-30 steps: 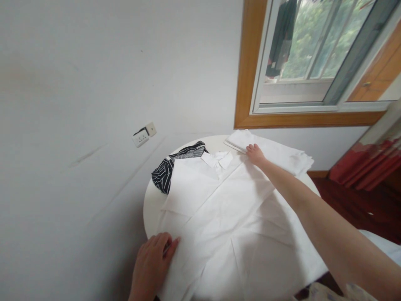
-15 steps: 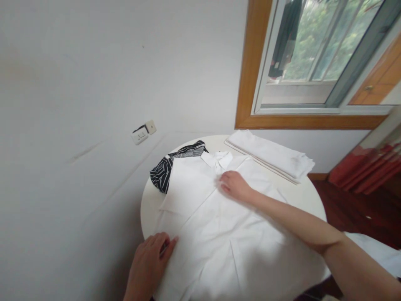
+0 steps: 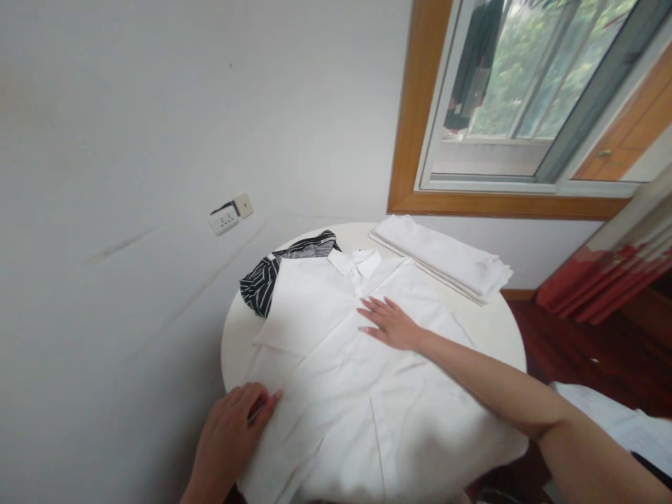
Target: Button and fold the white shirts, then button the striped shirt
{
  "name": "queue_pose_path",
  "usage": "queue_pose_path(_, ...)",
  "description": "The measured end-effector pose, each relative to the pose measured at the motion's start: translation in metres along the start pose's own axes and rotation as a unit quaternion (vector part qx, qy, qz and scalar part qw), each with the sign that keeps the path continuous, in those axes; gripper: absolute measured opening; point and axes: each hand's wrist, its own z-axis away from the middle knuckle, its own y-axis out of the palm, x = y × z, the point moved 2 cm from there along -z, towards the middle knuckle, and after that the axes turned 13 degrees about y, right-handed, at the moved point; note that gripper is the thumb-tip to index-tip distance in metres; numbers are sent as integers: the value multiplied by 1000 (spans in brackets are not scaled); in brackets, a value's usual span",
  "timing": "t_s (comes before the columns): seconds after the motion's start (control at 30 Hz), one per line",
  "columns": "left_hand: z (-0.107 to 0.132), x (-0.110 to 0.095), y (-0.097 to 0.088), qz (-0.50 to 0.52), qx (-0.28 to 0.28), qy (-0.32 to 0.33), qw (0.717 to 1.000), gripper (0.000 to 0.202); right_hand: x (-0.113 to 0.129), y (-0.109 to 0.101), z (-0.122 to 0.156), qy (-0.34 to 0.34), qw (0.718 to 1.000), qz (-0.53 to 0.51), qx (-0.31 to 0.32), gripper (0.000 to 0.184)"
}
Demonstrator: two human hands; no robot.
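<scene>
Right hand has moved down the white shirt on the table.

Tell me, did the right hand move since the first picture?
Yes: the right hand moved left and toward the person, away from the window frame, and is now on the white shirt.

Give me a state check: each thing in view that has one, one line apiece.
Shirt: spread out, creased
Left hand: curled at the shirt's edge, grip unclear
Right hand: open on the shirt, fingers spread
Striped cloth: bunched, partly under the shirt
White stack: folded
Socket: nothing plugged in
Curtain: hanging in folds
</scene>
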Motion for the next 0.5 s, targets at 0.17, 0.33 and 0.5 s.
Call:
queue_pose_path(0.17,-1,-2,-1,-1,-5,-5,1000,40,-83,-9,-21,106,991,80,-22,52)
queue_pose_path(0.33,2,-1,2,4,-17,-9,1000,42,-125,-8,-39,164,979,113,-42,57)
queue_pose_path(0.5,3,-1,3,13,-7,-19,1000,41,-136,-3,-55,255,959,118,-49,62)
